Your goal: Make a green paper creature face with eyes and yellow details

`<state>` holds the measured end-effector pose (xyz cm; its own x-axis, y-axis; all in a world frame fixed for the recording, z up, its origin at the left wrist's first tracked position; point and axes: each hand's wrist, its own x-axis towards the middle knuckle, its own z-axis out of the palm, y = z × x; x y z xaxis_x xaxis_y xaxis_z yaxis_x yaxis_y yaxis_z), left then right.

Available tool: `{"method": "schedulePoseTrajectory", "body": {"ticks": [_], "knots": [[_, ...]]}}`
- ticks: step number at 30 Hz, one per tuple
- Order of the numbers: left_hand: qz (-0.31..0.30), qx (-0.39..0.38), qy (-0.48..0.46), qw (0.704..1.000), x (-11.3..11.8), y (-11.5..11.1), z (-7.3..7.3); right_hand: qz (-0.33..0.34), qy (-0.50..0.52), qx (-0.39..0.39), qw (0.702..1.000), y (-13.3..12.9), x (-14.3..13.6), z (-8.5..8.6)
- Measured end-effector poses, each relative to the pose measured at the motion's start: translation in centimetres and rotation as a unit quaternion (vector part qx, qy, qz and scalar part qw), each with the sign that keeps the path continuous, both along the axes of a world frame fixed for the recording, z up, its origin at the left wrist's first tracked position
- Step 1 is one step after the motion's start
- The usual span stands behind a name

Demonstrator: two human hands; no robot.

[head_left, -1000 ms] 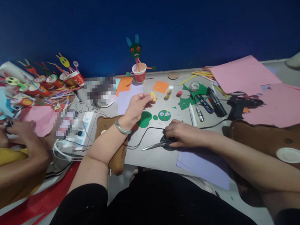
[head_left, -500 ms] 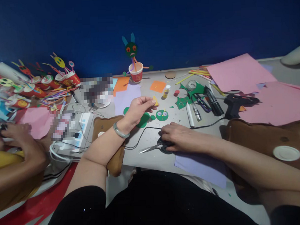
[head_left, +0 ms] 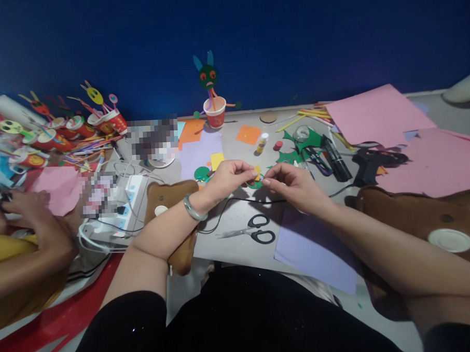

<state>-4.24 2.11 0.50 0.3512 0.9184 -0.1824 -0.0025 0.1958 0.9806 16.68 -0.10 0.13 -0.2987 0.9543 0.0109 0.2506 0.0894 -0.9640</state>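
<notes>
My left hand [head_left: 231, 179] pinches a small piece of yellow paper [head_left: 257, 171] between thumb and fingertips. Close beside the paper's right edge, my right hand [head_left: 292, 186] has its thumb and forefinger drawn together; what sits between them is too small to make out. Under my fingers, a green paper face [head_left: 254, 185] lies mostly hidden on the table. Below my hands rest scissors [head_left: 249, 231] with black handles, blades pointing left. By my left hand are a green paper disc [head_left: 201, 173] and a yellow paper square [head_left: 218, 161].
Behind my hands stand a glue stick [head_left: 262, 143] and a paper-cup figure [head_left: 215, 114]. A black glue gun [head_left: 378, 160] lies right, its cord crossing the table. Brown cushions [head_left: 408, 215] lie at the front edge. A co-worker's arm [head_left: 39, 241] is at left.
My right hand has let go of the scissors and moved up to the yellow paper. My left hand has come down and right with the paper, uncovering the yellow square.
</notes>
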Motion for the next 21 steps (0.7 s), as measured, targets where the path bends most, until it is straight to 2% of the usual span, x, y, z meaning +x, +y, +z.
{"method": "schedulePoseTrajectory", "body": {"ticks": [5, 11, 21], "knots": [[-0.034, 0.028, 0.044, 0.998, 0.5, -0.6, -0.5, -0.030, 0.048, -0.034, 0.998, 0.0, -0.4, -0.1], [-0.032, 0.043, 0.052, 0.997, 0.7, -0.9, -0.5, -0.035, 0.044, -0.055, 0.997, -0.1, -0.3, -0.4], [-0.069, -0.025, 0.024, 0.997, 0.7, -1.0, 0.6, -0.047, 0.047, -0.039, 0.997, -0.1, -0.2, 0.1]]}}
